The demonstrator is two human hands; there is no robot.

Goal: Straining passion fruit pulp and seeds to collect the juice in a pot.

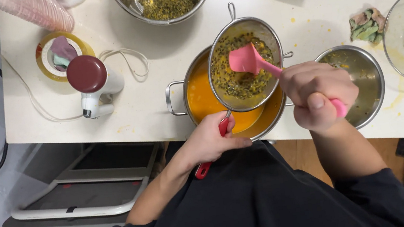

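Pressing steadily, I'd keep my right fingers (323, 104) fisted around the pink spatula (253, 62) and my left fingers (218, 137) wrapped tight on the red sieve (244, 65) handle, level. Ahead of both fists, seedy pulp fills the sieve, over the pot (200, 98) of orange juice on the bench (149, 110).

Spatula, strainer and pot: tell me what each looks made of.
Spatula: likely silicone, matte pink, soft-looking blade. Strainer: fine metal mesh, shiny steel rim, red probably plastic handle. Pot: stainless steel by its bright, reflective rim and handle.
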